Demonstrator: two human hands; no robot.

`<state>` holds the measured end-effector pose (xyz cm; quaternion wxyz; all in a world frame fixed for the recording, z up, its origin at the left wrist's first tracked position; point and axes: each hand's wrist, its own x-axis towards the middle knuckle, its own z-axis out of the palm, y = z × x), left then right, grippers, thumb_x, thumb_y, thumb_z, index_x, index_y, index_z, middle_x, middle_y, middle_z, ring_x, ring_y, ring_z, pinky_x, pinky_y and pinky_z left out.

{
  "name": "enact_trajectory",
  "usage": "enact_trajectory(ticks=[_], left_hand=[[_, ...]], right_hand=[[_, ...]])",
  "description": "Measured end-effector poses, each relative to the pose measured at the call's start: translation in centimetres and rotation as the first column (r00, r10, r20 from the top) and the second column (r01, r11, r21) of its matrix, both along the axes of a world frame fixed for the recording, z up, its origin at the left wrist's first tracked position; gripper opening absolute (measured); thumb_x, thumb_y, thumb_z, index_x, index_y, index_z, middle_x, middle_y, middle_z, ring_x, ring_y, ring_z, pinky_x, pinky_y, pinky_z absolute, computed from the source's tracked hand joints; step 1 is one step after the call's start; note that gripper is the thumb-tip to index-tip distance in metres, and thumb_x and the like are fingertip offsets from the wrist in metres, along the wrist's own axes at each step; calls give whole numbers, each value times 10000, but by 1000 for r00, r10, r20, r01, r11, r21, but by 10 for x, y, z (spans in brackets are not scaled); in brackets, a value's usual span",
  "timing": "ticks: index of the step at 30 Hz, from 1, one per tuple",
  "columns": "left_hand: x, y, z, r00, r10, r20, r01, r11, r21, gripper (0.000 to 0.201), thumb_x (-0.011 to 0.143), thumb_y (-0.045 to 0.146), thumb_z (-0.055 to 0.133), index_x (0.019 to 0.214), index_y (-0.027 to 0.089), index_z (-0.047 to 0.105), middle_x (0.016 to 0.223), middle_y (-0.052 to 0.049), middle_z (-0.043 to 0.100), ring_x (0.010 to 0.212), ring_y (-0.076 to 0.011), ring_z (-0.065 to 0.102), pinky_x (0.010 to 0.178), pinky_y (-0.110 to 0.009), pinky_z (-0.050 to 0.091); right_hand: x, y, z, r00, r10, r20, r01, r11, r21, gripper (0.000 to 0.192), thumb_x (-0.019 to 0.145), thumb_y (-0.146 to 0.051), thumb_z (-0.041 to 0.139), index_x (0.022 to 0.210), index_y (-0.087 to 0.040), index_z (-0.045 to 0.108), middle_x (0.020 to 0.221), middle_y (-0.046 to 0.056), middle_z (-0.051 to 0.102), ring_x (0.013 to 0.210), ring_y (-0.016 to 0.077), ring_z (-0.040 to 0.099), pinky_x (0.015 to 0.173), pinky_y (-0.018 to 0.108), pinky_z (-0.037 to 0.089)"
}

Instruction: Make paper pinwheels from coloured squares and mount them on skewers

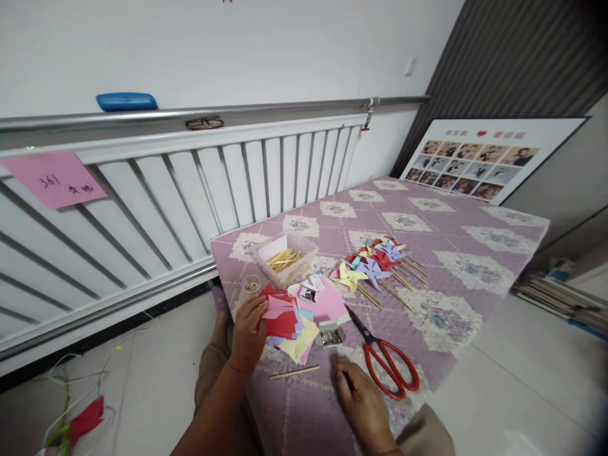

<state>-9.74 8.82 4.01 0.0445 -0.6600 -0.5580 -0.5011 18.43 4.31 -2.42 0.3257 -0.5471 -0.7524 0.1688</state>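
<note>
Paper stack touching left fingers, scissors beside curled right fingers — both grips unclear

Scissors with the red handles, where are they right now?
In the head view, the scissors lie on the purple tablecloth, right of the picture's middle, just to the right of the right hand, with the pinwheels beyond their tips.

You face one pair of red-handled metal scissors, one loose thin wooden stick, two small open white boxes, one rectangular translucent plastic container.
</note>
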Motion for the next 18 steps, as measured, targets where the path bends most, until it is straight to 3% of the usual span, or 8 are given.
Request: enact_trajectory(ticks=[3, 5, 11, 18], left_hand=[[12, -15, 19, 1000, -4, -2, 4, 997, 77, 386, 785, 22, 491, 1067, 216, 670, 1193, -79, 654, 1226, -239, 510, 1032, -506, 440], [25, -28, 23, 998, -39, 41, 35, 996, 87, 415, 782, -8, 478, 1063, 231, 669, 1248, -74, 613, 1257, -238, 478, 1053, -514, 416], [61, -62, 10, 959, -118, 256, 128, 992, -23, 539, 744, -73, 402, 1043, 267, 694, 1377, -55, 493, 1307, -233, 427, 1061, -485, 408], [67, -79, 7, 926, -168, 337, 210, 973, -93, 578, 727, -79, 378, 1045, 281, 699, 1423, -34, 447, 1332, -229, 407, 1102, -467, 365]], right_hand=[[0, -2, 1, 1000, -13, -28, 12, 999, -34, 245, 933, -345, 448, 912, -201, 646, 897, 96, 721, 834, 249, 687, 749, 349, 536], [0, -3, 4, 998, -20, -55, 17, 998, -59, 256, 932, -362, 453, 918, -199, 649, 895, 95, 718, 832, 247, 684, 747, 348, 536], [0, -6, 13, 984, -18, -177, -2, 994, -112, 303, 909, -416, 470, 926, -192, 673, 940, 117, 727, 889, 271, 677, 802, 389, 532], [-7, -11, 23, 880, -175, -442, 38, 953, -300, 370, 854, -483, 517, 982, -173, 672, 1010, 134, 727, 966, 295, 661, 885, 428, 513]])
